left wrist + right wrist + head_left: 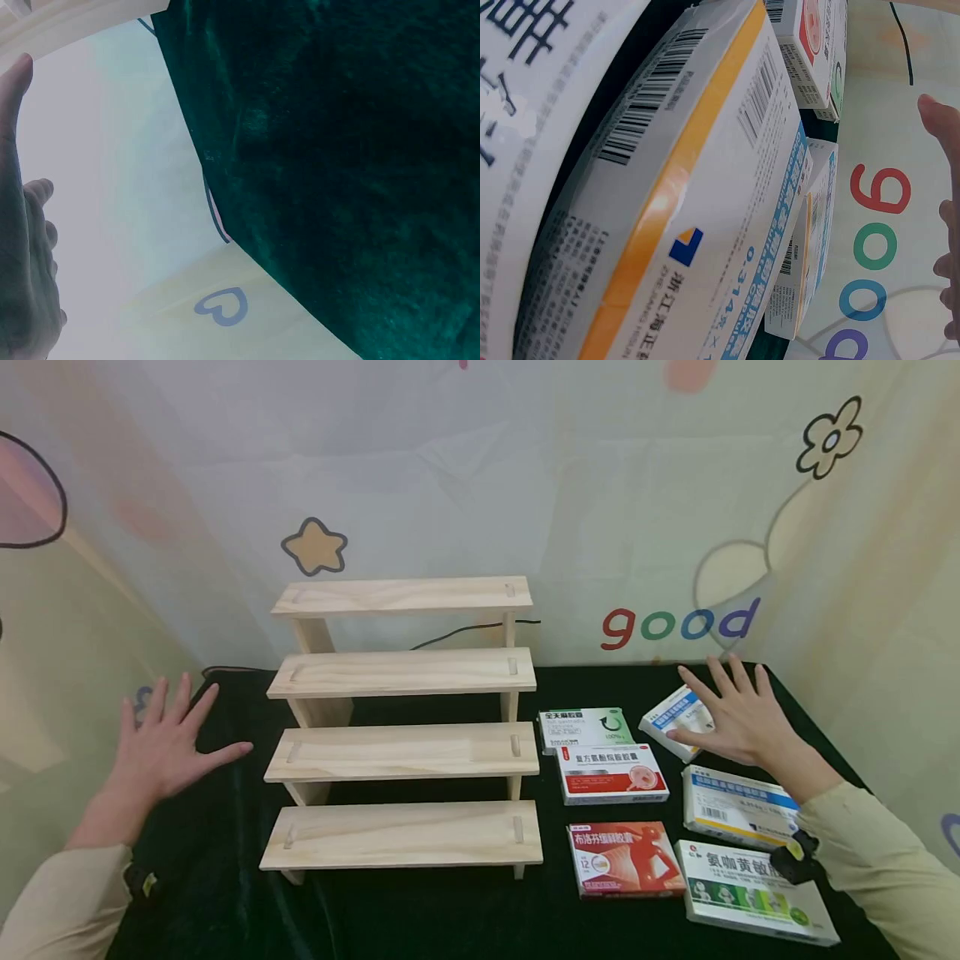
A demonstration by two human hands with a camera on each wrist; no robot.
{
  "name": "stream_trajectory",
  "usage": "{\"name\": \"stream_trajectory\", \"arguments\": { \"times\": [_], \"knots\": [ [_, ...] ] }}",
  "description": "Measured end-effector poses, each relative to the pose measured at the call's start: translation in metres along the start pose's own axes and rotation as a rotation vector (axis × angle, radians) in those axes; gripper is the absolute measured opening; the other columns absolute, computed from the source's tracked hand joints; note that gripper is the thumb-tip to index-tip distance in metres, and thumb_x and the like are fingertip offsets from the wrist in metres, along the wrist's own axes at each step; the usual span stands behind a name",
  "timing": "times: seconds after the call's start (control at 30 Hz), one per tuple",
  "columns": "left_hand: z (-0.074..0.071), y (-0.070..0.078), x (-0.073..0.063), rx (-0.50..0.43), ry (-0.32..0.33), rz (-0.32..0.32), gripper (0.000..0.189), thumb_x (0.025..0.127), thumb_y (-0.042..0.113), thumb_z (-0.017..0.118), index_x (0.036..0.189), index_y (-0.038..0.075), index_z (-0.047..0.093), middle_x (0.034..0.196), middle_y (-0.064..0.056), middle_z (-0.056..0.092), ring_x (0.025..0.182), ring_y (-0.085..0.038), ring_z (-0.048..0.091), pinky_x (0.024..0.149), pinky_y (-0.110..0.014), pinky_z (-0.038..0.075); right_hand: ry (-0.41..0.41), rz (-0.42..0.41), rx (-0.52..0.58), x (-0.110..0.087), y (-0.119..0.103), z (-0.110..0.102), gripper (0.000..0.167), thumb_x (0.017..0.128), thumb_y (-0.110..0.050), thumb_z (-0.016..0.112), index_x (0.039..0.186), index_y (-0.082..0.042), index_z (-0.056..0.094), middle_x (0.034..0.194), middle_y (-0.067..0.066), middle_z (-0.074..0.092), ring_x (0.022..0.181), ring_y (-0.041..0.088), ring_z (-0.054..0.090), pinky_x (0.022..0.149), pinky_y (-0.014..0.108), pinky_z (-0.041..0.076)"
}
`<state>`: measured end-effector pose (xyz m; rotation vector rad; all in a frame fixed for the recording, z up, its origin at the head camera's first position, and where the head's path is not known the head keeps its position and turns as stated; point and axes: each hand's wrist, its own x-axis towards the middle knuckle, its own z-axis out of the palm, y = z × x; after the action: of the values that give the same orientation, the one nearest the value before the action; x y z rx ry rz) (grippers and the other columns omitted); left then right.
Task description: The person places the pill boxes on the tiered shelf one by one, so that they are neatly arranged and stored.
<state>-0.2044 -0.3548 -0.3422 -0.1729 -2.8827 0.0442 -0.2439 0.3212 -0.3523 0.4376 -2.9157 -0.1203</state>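
My left hand (pixel 161 747) is spread with straight fingers at the left of the table and holds nothing. Out to the right, my right hand (pixel 738 718) is spread as well, over the back blue-and-white medicine box (pixel 678 718), overlapping it in the head view. Under the right forearm lies a blue, white and yellow box (pixel 738 806), seen large in the right wrist view. A white-and-green box (pixel 750 893) lies in front of it. Left of these are a red box (pixel 626 860), a red-and-white box (pixel 611 774) and a green-and-white box (pixel 585 728).
A four-step wooden rack (pixel 401 835) stands mid-table, left of the boxes. Dark green cloth (pixel 420 918) covers the table. A printed curtain (pixel 450 485) hangs behind and along both sides. A thin black cable (pixel 457 631) runs behind the rack.
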Motion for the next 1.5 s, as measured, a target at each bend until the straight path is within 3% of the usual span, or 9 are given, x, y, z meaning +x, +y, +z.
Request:
{"name": "stream_trajectory", "arguments": {
  "times": [0.4,0.93,1.17,1.5],
  "knots": [
    [0.004,-0.004,-0.002,-0.004,0.006,0.002,0.096,0.077,0.069,0.046,0.145,0.008,0.015,0.148,-0.025,0.002,0.133,-0.046,-0.002,0.098,-0.067,-0.005,0.005,-0.024,-0.028,0.001,0.001,-0.001,0.094,0.074,-0.067,0.051,0.144,-0.012,0.021,0.141,0.032,0.02,0.129,0.049,0.013,0.102,0.063,0.006],
    [0.003,-0.003,-0.006,-0.054,0.014,0.013,0.096,0.078,0.066,0.048,0.146,0.008,0.011,0.148,-0.025,0.004,0.135,-0.039,-0.006,0.099,-0.066,-0.004,-0.014,-0.091,0.038,0.006,-0.005,-0.008,0.094,0.075,-0.064,0.053,0.145,-0.014,0.017,0.143,0.03,0.019,0.13,0.049,0.012,0.102,0.063,0.005],
    [0.0,0.001,-0.009,-0.085,-0.003,0.018,0.096,0.079,0.064,0.05,0.146,0.009,0.009,0.148,-0.024,0.004,0.134,-0.042,-0.001,0.099,-0.067,0.004,-0.028,-0.109,0.08,0.005,-0.005,-0.01,0.095,0.077,-0.065,0.051,0.147,-0.016,0.008,0.144,0.03,0.017,0.13,0.049,0.01,0.102,0.063,0.006],
    [-0.002,0.01,-0.016,-0.156,0.008,0.063,0.096,0.077,0.058,0.057,0.145,0.005,0.016,0.145,-0.028,0.016,0.132,-0.043,0.012,0.093,-0.067,0.018,-0.038,-0.123,0.154,0.005,-0.01,-0.014,0.096,0.075,-0.062,0.055,0.147,-0.016,0.011,0.146,0.027,0.013,0.132,0.046,0.006,0.104,0.06,0.002]
  ]
}}
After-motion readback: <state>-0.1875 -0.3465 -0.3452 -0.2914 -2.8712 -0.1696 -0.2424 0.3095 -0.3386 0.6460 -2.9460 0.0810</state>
